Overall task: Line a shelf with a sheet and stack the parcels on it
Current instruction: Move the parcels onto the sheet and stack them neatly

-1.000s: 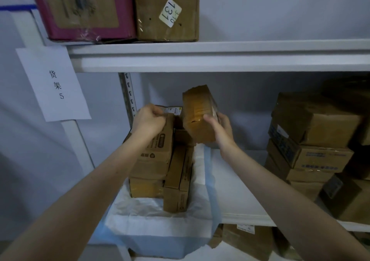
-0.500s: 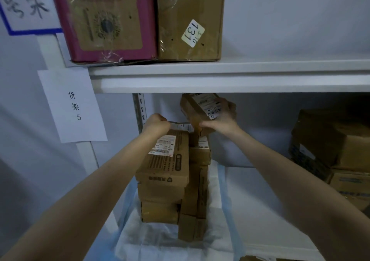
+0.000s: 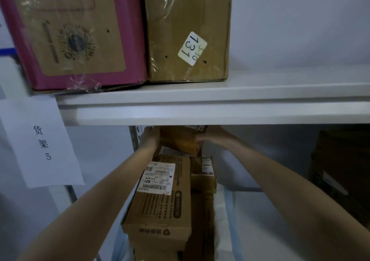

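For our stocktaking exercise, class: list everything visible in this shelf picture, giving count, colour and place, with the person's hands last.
upper shelf: one, white, across the middle.
pink-edged box: one, pink and brown, on the upper shelf, left.
stickered box: one, brown, on the upper shelf, beside the pink-edged box.
paper sign: one, white, black writing, far left.
small parcel: one, brown, just under the upper shelf.
sheet: one, white with blue edge, bottom centre.
stacked parcels: several, brown, on the sheet; exact count hidden.
dark boxes: count unclear, brown, lower right.
left hand: one, against the small parcel's left end; grip hidden.
right hand: one, gripping its right end.
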Demonstrator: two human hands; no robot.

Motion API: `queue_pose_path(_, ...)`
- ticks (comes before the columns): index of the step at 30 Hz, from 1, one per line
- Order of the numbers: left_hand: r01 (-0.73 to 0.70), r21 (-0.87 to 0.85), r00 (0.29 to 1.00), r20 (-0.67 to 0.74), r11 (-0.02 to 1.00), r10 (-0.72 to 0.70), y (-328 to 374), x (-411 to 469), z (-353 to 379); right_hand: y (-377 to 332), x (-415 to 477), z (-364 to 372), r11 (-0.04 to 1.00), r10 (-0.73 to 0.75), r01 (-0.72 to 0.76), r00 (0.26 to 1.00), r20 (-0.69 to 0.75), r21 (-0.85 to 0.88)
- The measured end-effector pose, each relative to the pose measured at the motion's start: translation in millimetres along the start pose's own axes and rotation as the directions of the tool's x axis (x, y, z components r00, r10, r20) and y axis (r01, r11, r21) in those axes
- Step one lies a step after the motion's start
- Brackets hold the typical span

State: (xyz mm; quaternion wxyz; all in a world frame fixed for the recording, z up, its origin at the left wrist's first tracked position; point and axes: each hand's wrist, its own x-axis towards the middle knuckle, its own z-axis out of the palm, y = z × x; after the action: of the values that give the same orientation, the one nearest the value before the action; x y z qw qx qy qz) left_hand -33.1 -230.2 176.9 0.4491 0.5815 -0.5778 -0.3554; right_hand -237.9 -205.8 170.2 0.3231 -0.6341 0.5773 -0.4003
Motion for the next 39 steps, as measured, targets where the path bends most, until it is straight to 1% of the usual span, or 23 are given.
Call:
queue_pose_path(1,-0.007,0.021,1.0,-0.002,1.0,0.007,-1,6,2,-1,5,2,1.0,0.017,-0.016,1.0,0.027,-0.005)
queue_pose_path(3,0.038,0.129,0.999,-0.002,0.991,-0.038,-3,9,4,-1,12,8,0.998,0.048,-0.043,0.995,0.084,-0.055)
queue_pose_path(6,0.101,0.252,0.993,0.026,0.962,-0.111,-8,12,7,2,17,16,0.99,0.029,-0.01,0.99,0.137,-0.137)
queue_pose_path(8,0.111,0.294,0.991,0.034,0.949,-0.127,-8,11,7,4,17,18,0.997,0.011,0.0,0.991,0.131,-0.083)
queue_pose_path(12,0.1,0.303,0.993,0.027,0.948,-0.113,-4,10,6,2,3,18,0.991,-0.027,0.015,0.996,0.087,0.135)
queue_pose_path(14,0.086,0.313,0.996,-0.015,0.946,-0.086,0,6,5,1,-9,20,0.977,-0.012,0.011,1.0,0.003,0.214)
queue_pose_path(15,0.079,0.326,0.997,-0.039,0.942,-0.07,2,5,4,2,-13,22,0.973,-0.02,0.042,0.995,-0.098,0.228)
queue_pose_path(16,0.072,0.352,0.997,-0.058,0.933,-0.055,5,0,4,6,-16,24,0.972,-0.038,0.09,0.972,-0.232,0.218)
queue_pose_path(17,0.057,0.386,0.997,-0.076,0.921,-0.03,8,-3,4,9,-16,25,0.972,-0.051,0.13,0.93,-0.365,0.197)
queue_pose_path(18,0.042,0.423,0.996,-0.088,0.905,-0.005,11,-10,3,13,-18,26,0.975,-0.046,0.141,0.883,-0.468,0.171)
queue_pose_path(19,0.023,0.457,0.994,-0.105,0.889,0.028,15,-17,3,16,-20,27,0.98,-0.025,0.126,0.85,-0.527,0.156)
queue_pose_path(20,0.003,0.477,0.991,-0.119,0.879,0.062,18,-25,2,20,-24,27,0.984,0.0,0.098,0.838,-0.546,0.15)
queue_pose_path(22,-0.066,0.495,0.984,-0.113,0.866,0.139,20,-42,-1,33,-31,31,0.991,0.032,0.045,0.842,-0.538,0.129)
queue_pose_path(25,-0.182,0.52,0.969,-0.052,0.835,0.243,20,-63,-3,53,-46,40,0.998,0.059,-0.047,0.862,-0.503,0.036)
queue_pose_path(28,-0.231,0.524,0.965,0.017,0.82,0.262,21,-90,-5,63,-76,54,0.98,0.121,-0.18,0.884,-0.451,-0.089)
queue_pose_path(30,-0.261,0.526,0.962,0.07,0.809,0.265,20,-105,-3,73,-93,67,0.937,0.19,-0.279,0.912,-0.364,-0.211)
queue_pose_path(32,-0.286,0.537,0.957,0.121,0.794,0.263,16,-118,-2,77,-108,86,0.893,0.268,-0.327,0.938,-0.219,-0.31)
queue_pose_path(34,-0.325,0.518,0.946,0.161,0.791,0.283,13,-134,-2,77,-126,101,0.858,0.334,-0.367,0.93,-0.153,-0.359)
queue_pose_path(36,-0.383,0.489,0.924,0.189,0.784,0.333,12,-150,-1,78,-139,110,0.82,0.406,-0.432,0.901,-0.151,-0.376)
queue_pose_path(39,-0.47,0.435,0.883,0.229,0.768,0.41,8,-175,3,81,-153,123,0.8,0.527,-0.551,0.835,-0.161,-0.237)
